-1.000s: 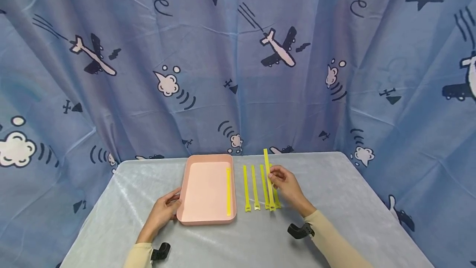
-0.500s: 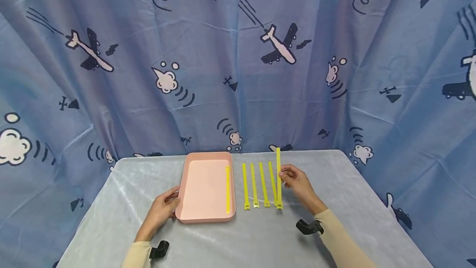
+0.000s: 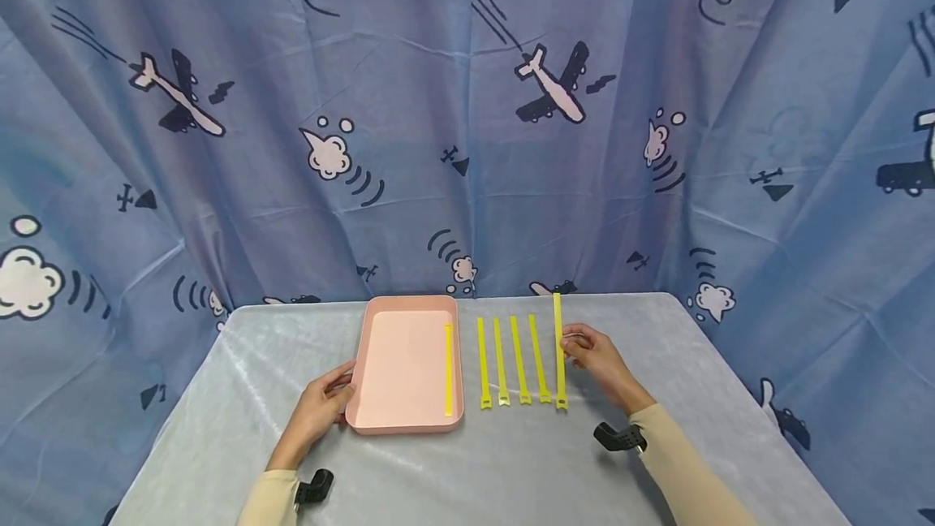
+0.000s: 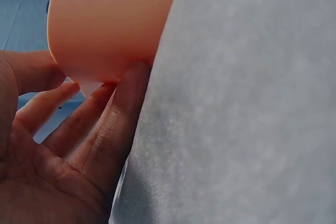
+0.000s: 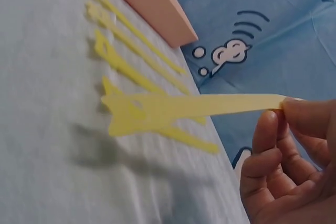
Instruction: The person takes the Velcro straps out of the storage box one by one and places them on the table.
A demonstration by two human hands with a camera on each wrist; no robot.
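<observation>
My left hand (image 3: 314, 408) holds the left edge of a pink tray (image 3: 405, 431); in the left wrist view its fingers meet the tray wall (image 4: 110, 19). Inside the tray, along its right side, lies one yellow cable tie (image 3: 449, 372). To the right of the tray, several more yellow cable ties (image 3: 518, 355) lie side by side, slotted heads toward me. My right hand (image 3: 595, 355) pinches another yellow cable tie (image 3: 558, 347) between thumb and fingertips at the row's right end. In the right wrist view this held tie (image 5: 210, 105) hangs above the table, its shadow below.
A pale grey cloth covers the table (image 3: 438, 485). Behind it hangs a blue curtain (image 3: 365, 88) printed with planes and clouds. A black wrist mount (image 3: 314, 487) sits on the left sleeve and another mount (image 3: 619, 437) on the right.
My right hand has moved right with the pinched cable tie, from over the row to beyond its right end. My left hand stays on the tray; the view has shifted slightly.
</observation>
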